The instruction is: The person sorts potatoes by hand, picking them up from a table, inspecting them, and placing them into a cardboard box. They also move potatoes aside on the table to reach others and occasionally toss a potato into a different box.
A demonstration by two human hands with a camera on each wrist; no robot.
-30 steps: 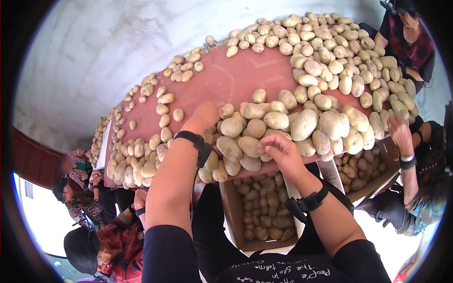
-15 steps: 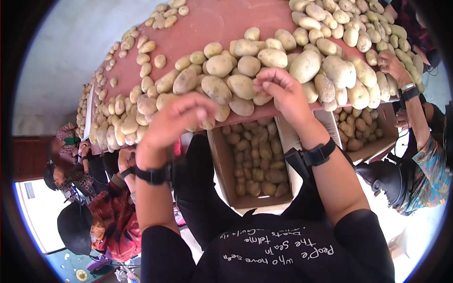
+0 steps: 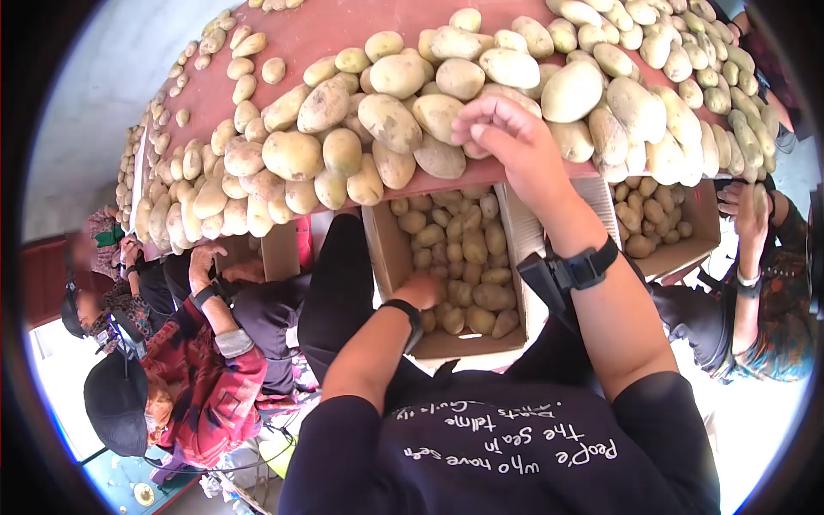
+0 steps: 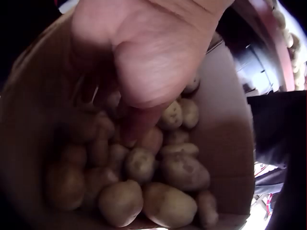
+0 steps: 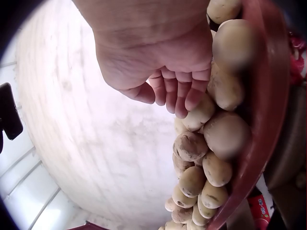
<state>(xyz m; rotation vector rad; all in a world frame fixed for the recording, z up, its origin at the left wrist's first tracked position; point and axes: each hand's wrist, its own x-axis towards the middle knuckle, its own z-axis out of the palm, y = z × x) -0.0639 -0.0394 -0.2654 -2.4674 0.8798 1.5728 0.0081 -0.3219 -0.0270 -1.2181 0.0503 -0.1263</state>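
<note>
My left hand (image 3: 422, 290) is down inside the cardboard box (image 3: 384, 257), over the potatoes (image 3: 493, 297). In the left wrist view the hand (image 4: 148, 57) reaches in with thumb pointing down; its fingers are in shadow, and whether they hold a potato cannot be told. Above the table edge, my right hand (image 3: 506, 137) hangs loosely curled beside a potato (image 3: 438, 117) in the pile. The right wrist view shows that hand (image 5: 158, 62) with relaxed fingers and an empty palm, fingertips by a potato (image 5: 199, 114).
The red table (image 3: 369, 21) bears many potatoes in heaps along its near edge and at the right. Another box (image 3: 699, 225) of potatoes stands at the right. People sit at both sides, one in a red patterned top (image 3: 219, 386) at the left.
My left hand has gone from the potatoes on the table down into the box. The right hand keeps about the same pose. The head view has tilted downward.
</note>
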